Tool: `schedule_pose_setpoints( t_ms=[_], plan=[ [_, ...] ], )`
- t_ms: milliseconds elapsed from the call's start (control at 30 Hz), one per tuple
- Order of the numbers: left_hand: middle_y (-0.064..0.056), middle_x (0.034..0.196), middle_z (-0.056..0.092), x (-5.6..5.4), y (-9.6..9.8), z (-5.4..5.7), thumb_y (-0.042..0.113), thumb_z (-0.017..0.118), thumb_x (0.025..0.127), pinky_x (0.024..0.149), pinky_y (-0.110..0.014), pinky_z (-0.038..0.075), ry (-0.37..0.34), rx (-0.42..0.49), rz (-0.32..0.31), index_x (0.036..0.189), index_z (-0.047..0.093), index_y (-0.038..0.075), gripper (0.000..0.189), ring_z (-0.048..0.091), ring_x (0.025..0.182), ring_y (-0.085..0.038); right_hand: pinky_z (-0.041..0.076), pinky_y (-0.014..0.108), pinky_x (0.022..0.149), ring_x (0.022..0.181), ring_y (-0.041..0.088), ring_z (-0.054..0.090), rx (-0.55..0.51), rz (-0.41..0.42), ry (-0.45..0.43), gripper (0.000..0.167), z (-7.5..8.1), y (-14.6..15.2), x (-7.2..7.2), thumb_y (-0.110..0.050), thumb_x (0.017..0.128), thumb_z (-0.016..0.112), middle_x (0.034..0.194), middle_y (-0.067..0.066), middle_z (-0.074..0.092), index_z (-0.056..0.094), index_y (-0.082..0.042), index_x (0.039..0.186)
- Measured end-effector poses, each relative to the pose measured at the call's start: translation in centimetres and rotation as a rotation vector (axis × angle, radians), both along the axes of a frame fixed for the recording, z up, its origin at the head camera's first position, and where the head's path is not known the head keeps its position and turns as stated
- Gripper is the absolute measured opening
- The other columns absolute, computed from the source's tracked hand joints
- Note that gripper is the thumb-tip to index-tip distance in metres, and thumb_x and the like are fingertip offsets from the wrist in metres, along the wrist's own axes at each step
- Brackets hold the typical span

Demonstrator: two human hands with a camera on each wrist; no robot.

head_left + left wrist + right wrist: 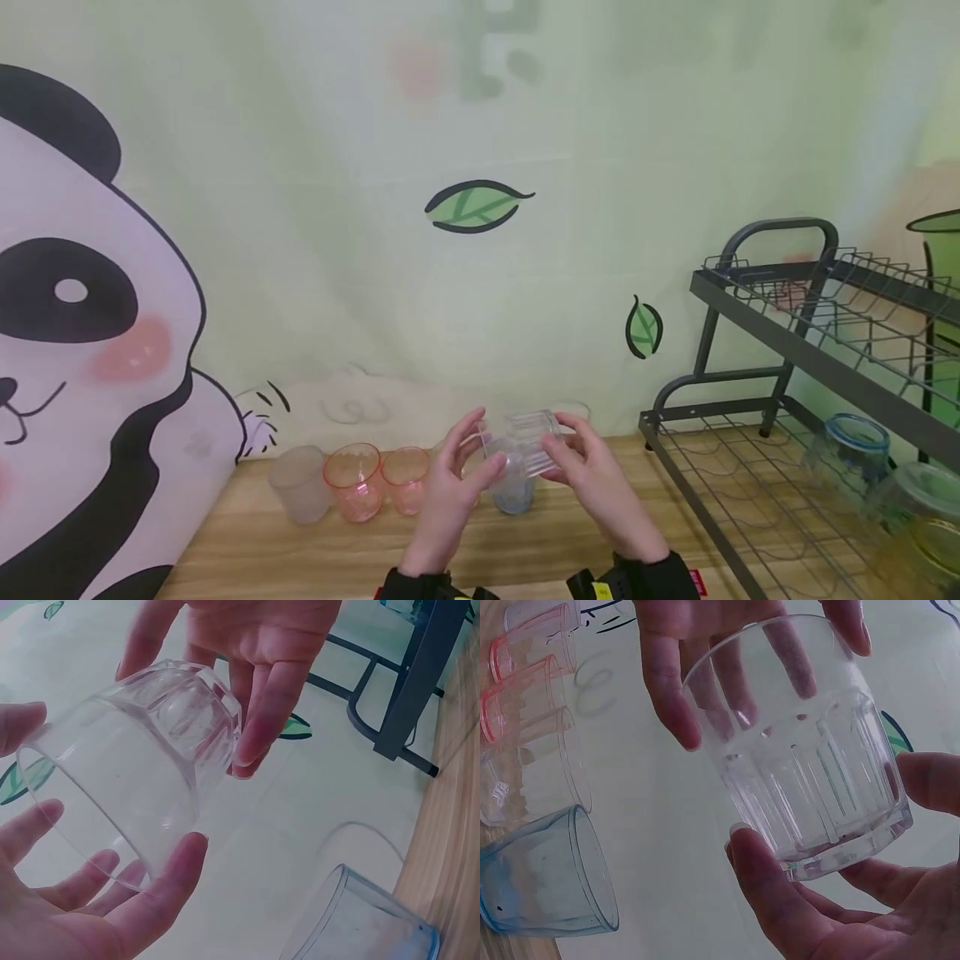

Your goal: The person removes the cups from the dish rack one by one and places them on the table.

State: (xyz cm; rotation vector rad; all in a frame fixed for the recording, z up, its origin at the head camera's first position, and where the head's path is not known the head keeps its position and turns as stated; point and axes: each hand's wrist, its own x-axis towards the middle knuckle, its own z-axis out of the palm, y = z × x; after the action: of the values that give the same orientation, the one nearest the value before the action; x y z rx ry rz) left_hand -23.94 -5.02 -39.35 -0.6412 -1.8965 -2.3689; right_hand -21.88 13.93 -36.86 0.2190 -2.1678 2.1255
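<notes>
Both hands hold a clear drinking glass [534, 440] up above the wooden table, tilted onto its side. My left hand [452, 483] has thumb and fingers around the rim end, plain in the left wrist view. At the thick base, my right hand [596, 487] grips the ribbed lower part between thumb and fingers. The glass [810, 765] looks see-through, with vertical flutes below a smooth upper band. Behind and below it a blue glass [514, 497] stands on the table. Another clear glass [544, 772], mostly hidden by my left hand in the head view, stands beside the blue one.
Left along the row stand two red-rimmed pink glasses [358, 492] and a frosted glass [300, 487]. At the right, a black two-tier wire rack [750, 308] holds a blue-rimmed glass [851, 450] and other glasses on its lower shelf. A printed wall covering [337, 208] hangs behind.
</notes>
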Motion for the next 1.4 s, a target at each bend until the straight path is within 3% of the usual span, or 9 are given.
schedule_pose_setpoints(
  t_ms=[100, 300, 533, 633, 767, 867, 1033, 1200, 1400],
  plan=[
    [-0.011, 0.144, 0.036, 0.1, -0.5, 0.4, 0.019, 0.072, 0.091, 0.097, -0.042, 0.048, 0.000, -0.033, 0.019, 0.146, 0.044, 0.020, 0.062, 0.032, 0.138, -0.033, 0.054, 0.041, 0.087, 0.102, 0.026, 0.060, 0.023, 0.005, 0.013, 0.052, 0.1, -0.3, 0.0, -0.033, 0.098, 0.062, 0.117, 0.019, 0.056, 0.045, -0.009, 0.141],
    [-0.002, 0.143, 0.042, 0.8, -0.7, 0.7, 0.030, 0.074, 0.089, 0.101, -0.058, 0.036, 0.018, -0.205, 0.096, 0.142, 0.048, 0.031, 0.059, 0.039, 0.133, -0.024, 0.054, 0.040, 0.082, 0.100, 0.025, 0.061, 0.137, -0.054, 0.037, 0.039, 0.2, 0.2, 0.1, -0.025, 0.100, 0.058, 0.125, 0.015, 0.054, 0.052, -0.010, 0.136],
    [0.002, 0.142, 0.042, 1.5, -0.5, 1.2, 0.032, 0.076, 0.087, 0.088, -0.043, 0.048, 0.109, -0.329, 0.159, 0.138, 0.052, 0.034, 0.056, 0.040, 0.127, -0.023, 0.053, 0.041, 0.085, 0.105, 0.029, 0.058, 0.218, -0.140, 0.057, 0.036, 0.4, 1.9, 0.1, -0.027, 0.100, 0.058, 0.123, 0.015, 0.055, 0.055, -0.009, 0.132],
    [0.000, 0.139, 0.044, 1.7, -0.8, 1.4, 0.033, 0.076, 0.086, 0.087, -0.043, 0.050, 0.130, -0.365, 0.174, 0.137, 0.053, 0.033, 0.056, 0.040, 0.125, -0.026, 0.053, 0.040, 0.085, 0.104, 0.028, 0.059, 0.237, -0.157, 0.066, 0.036, 0.5, 2.4, 0.2, -0.025, 0.101, 0.057, 0.124, 0.015, 0.055, 0.055, -0.009, 0.133],
    [-0.002, 0.136, 0.046, 1.6, -1.8, 1.3, 0.037, 0.076, 0.086, 0.081, -0.036, 0.052, 0.163, -0.484, 0.190, 0.136, 0.055, 0.030, 0.056, 0.044, 0.121, -0.028, 0.051, 0.041, 0.087, 0.106, 0.028, 0.059, 0.248, -0.172, 0.075, 0.036, 0.4, 2.7, 0.3, -0.024, 0.101, 0.057, 0.126, 0.016, 0.055, 0.054, -0.009, 0.133],
    [-0.005, 0.135, 0.047, 1.4, -3.1, 0.8, 0.041, 0.076, 0.085, 0.076, -0.036, 0.053, 0.195, -0.630, 0.212, 0.135, 0.057, 0.026, 0.056, 0.050, 0.118, -0.029, 0.051, 0.042, 0.087, 0.107, 0.029, 0.057, 0.247, -0.182, 0.077, 0.036, 0.3, 2.8, 0.2, -0.022, 0.101, 0.057, 0.127, 0.016, 0.054, 0.054, -0.008, 0.134],
    [-0.006, 0.132, 0.051, 1.3, -5.9, -0.2, 0.039, 0.080, 0.080, 0.087, -0.048, 0.049, 0.269, -0.847, 0.308, 0.131, 0.061, 0.021, 0.057, 0.054, 0.117, -0.030, 0.051, 0.042, 0.087, 0.108, 0.030, 0.056, 0.251, -0.187, 0.071, 0.036, 0.2, 2.8, 0.2, -0.021, 0.101, 0.056, 0.129, 0.017, 0.053, 0.053, -0.008, 0.135],
    [-0.005, 0.128, 0.055, 1.5, -9.6, -0.9, 0.038, 0.082, 0.077, 0.093, -0.051, 0.045, 0.299, -0.977, 0.382, 0.128, 0.063, 0.021, 0.057, 0.054, 0.117, -0.029, 0.051, 0.045, 0.089, 0.108, 0.030, 0.056, 0.255, -0.189, 0.072, 0.036, 0.2, 2.9, 0.2, -0.021, 0.101, 0.057, 0.129, 0.016, 0.053, 0.053, -0.008, 0.135],
    [-0.018, 0.126, 0.055, 1.6, -14.2, -1.2, 0.037, 0.082, 0.078, 0.091, -0.059, 0.046, 0.321, -1.089, 0.433, 0.129, 0.063, 0.012, 0.059, 0.055, 0.113, -0.039, 0.051, 0.044, 0.088, 0.108, 0.031, 0.055, 0.253, -0.191, 0.073, 0.037, 0.1, 3.2, 0.0, -0.021, 0.101, 0.056, 0.129, 0.017, 0.052, 0.053, -0.008, 0.135]
  ],
)
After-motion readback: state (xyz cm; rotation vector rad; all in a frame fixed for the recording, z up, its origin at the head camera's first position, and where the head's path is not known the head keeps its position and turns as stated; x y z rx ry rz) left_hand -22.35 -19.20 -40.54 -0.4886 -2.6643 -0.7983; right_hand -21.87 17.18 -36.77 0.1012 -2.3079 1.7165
